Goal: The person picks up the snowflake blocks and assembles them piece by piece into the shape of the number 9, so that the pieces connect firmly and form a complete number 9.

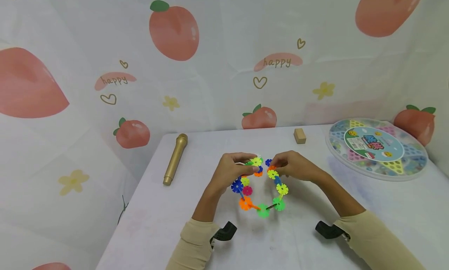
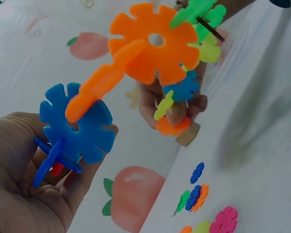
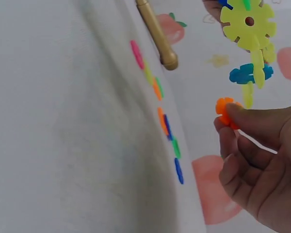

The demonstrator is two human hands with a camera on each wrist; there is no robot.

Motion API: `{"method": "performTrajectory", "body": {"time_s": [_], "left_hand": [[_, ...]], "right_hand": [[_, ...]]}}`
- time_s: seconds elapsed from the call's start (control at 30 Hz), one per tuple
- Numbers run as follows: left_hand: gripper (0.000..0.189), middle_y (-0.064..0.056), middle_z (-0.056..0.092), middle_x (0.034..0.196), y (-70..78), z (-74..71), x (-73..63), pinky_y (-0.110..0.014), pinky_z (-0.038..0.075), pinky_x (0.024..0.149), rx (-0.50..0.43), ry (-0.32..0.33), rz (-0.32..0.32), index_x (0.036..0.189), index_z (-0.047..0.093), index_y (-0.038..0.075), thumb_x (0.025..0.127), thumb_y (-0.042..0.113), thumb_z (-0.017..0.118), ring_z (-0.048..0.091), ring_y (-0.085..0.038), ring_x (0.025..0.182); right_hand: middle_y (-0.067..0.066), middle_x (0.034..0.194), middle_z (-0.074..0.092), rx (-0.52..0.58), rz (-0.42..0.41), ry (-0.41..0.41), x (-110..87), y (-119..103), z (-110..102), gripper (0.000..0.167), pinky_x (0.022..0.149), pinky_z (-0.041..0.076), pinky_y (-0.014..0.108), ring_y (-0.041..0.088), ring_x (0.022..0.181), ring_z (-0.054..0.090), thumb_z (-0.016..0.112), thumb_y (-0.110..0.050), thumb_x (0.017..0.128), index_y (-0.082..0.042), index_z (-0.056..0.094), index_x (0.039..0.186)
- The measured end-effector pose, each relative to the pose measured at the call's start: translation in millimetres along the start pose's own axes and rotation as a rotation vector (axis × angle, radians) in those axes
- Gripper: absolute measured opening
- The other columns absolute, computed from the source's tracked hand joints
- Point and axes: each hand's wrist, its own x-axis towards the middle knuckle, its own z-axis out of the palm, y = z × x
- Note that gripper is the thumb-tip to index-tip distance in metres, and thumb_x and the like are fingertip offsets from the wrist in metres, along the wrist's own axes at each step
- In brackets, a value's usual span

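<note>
A chain of colourful slotted plastic discs hangs in a loop between both hands over the table, with a green disc near its lowest point. My left hand holds one end; a yellow disc shows at its fingertips. In the left wrist view, a blue disc and an orange disc hang linked beside that hand. My right hand pinches an orange disc at the other end between thumb and fingers. Some links are hidden behind the left fingers. The two ends are apart.
Several loose discs, among them a pink disc and a blue disc, lie on the white table. A gold microphone-shaped stick lies left. Farther back are a wooden block and a round game box.
</note>
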Motion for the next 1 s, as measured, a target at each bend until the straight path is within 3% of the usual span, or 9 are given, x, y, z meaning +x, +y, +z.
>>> {"method": "performTrajectory", "body": {"time_s": [0.2, 0.37, 0.57, 0.77, 1.0], "left_hand": [[0.034, -0.012, 0.074, 0.109, 1.3, 3.9, -0.4, -0.032, 0.065, 0.083, -0.001, 0.021, 0.010, 0.126, 0.078, 0.010, 0.093, 0.018, 0.084, 0.078, -0.040, 0.100], [0.034, -0.009, 0.071, 0.109, 3.3, 7.8, -0.9, -0.037, 0.065, 0.084, 0.015, 0.036, 0.002, 0.124, 0.080, 0.015, 0.091, 0.023, 0.086, 0.078, -0.035, 0.096], [0.036, -0.010, 0.070, 0.112, 4.5, 10.8, -1.0, -0.034, 0.065, 0.084, -0.017, 0.037, 0.003, 0.124, 0.080, 0.015, 0.090, 0.023, 0.087, 0.077, -0.043, 0.100], [0.034, -0.011, 0.074, 0.108, 6.6, 12.9, -1.9, -0.031, 0.065, 0.084, -0.066, 0.037, 0.009, 0.122, 0.081, 0.012, 0.090, 0.020, 0.087, 0.081, -0.029, 0.092], [0.033, -0.009, 0.078, 0.100, 6.1, 15.9, -1.9, -0.032, 0.065, 0.083, -0.073, 0.026, 0.016, 0.120, 0.081, 0.010, 0.089, 0.019, 0.087, 0.079, -0.039, 0.097]], "right_hand": [[0.007, 0.100, 0.078, 0.053, -0.063, 0.105, -11.4, -9.5, -11.7, 0.012, 0.076, 0.061, 0.043, 0.037, 0.092, 0.071, 0.072, -0.016, 0.100, -0.009, 0.077, 0.109], [0.007, 0.097, 0.078, 0.098, -0.146, 0.166, -20.5, -20.0, -17.5, 0.009, 0.076, 0.061, 0.040, 0.030, 0.088, 0.071, 0.074, -0.019, 0.100, -0.013, 0.078, 0.105], [0.007, 0.097, 0.078, 0.132, -0.198, 0.157, -25.0, -28.9, -18.3, 0.009, 0.074, 0.060, 0.034, 0.026, 0.084, 0.069, 0.076, -0.020, 0.100, -0.013, 0.078, 0.106], [0.005, 0.095, 0.077, 0.130, -0.232, 0.157, -27.1, -32.8, -16.9, 0.008, 0.074, 0.061, 0.034, 0.025, 0.083, 0.071, 0.076, -0.016, 0.099, -0.013, 0.079, 0.106], [0.006, 0.097, 0.079, 0.150, -0.261, 0.152, -27.5, -32.6, -13.2, 0.008, 0.083, 0.064, 0.033, 0.021, 0.088, 0.076, 0.076, -0.012, 0.099, -0.012, 0.080, 0.106]]}}
